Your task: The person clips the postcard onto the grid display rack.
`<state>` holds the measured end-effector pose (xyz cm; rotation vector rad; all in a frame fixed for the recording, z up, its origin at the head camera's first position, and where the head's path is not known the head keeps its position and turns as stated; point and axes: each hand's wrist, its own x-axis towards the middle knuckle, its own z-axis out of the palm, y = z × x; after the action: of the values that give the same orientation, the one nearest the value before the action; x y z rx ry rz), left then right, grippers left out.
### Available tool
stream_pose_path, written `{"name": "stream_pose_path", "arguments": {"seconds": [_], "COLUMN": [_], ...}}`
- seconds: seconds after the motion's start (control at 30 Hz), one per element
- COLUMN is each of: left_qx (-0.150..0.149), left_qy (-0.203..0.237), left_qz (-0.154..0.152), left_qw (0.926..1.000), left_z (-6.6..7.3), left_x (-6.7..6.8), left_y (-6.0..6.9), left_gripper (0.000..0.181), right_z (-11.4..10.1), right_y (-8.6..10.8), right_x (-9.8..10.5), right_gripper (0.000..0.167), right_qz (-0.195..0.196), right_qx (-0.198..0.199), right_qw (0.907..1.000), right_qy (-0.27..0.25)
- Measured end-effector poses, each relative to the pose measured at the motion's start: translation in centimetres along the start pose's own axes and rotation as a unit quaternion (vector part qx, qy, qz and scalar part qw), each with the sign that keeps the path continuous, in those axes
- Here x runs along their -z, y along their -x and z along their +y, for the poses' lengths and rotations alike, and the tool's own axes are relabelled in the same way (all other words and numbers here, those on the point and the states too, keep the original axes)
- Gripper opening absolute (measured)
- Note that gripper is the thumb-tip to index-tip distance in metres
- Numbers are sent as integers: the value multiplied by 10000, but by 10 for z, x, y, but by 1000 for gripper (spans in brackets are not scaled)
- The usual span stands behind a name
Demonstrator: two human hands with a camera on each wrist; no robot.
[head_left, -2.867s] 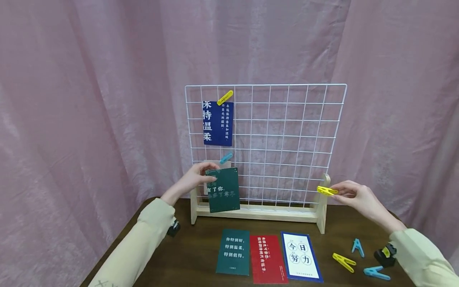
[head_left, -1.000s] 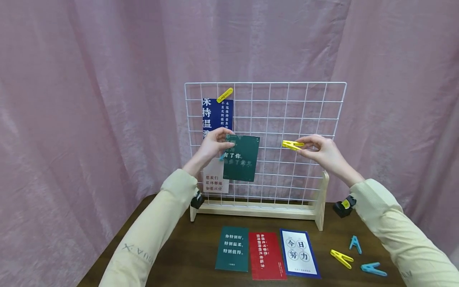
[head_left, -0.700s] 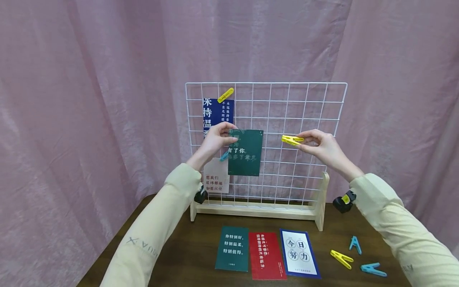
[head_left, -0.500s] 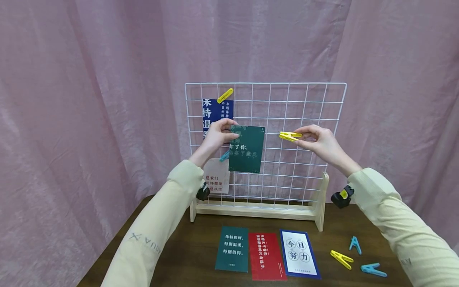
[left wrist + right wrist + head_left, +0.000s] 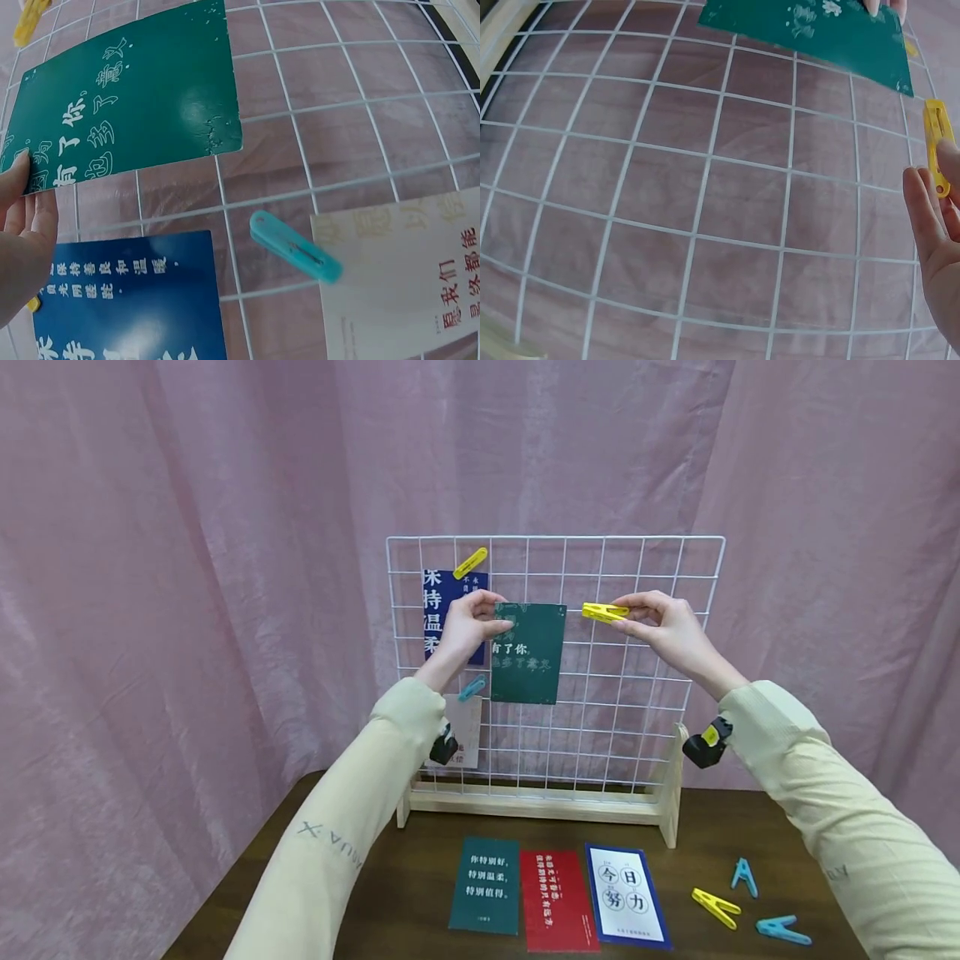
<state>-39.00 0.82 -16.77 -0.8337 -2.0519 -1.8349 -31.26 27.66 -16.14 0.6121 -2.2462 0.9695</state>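
Note:
My left hand (image 5: 474, 625) pinches a dark green card (image 5: 528, 656) by its upper left edge and holds it upright in front of the white wire grid (image 5: 637, 693). Between thumb and fingers of my right hand (image 5: 667, 625) is a yellow clothespin (image 5: 603, 612), just right of the card and apart from it. In the left wrist view the green card (image 5: 142, 97) is above a blue card (image 5: 135, 292) and a blue clip (image 5: 295, 247). The right wrist view has the yellow clothespin (image 5: 936, 142) at its right edge, beside the card's corner.
A yellow clip (image 5: 471, 563) holds the blue card on the grid, and a blue clip holds a pale card (image 5: 465, 727) below. On the table (image 5: 390, 893) lie a green card (image 5: 485, 887), a red card (image 5: 558, 902), a blue-bordered card (image 5: 628, 893) and several loose clothespins (image 5: 716, 907).
Both hands have risen along the grid. The green card has moved up and right from the pale card's place; the yellow clothespin has moved up and left, closer to the card.

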Motion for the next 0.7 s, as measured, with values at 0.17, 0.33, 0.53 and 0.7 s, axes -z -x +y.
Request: {"name": "stream_pose_path", "arguments": {"seconds": [0.17, 0.33, 0.53, 0.7], "left_qx": [46, -125, -312, -495], "left_qy": [-125, -255, -260, -236], "left_qz": [131, 278, 499, 712], "left_qw": [9998, 9992, 9979, 9960], "left_z": [2, 4, 5, 6], "left_x": [-7, -12, -14, -16], "left_y": [-7, -16, -25, -31], "left_gripper": [28, 28, 28, 29], "right_z": [-8, -16, -22, -23], "right_y": [-13, -26, -42, -54], "right_x": [1, 1, 3, 4], "right_gripper": [28, 22, 18, 17], "right_qz": [9, 273, 473, 483], "right_qx": [-149, -219, 50, 231], "right_qw": [9995, 9966, 9905, 9869], "right_qy": [287, 747, 1294, 1520]}}
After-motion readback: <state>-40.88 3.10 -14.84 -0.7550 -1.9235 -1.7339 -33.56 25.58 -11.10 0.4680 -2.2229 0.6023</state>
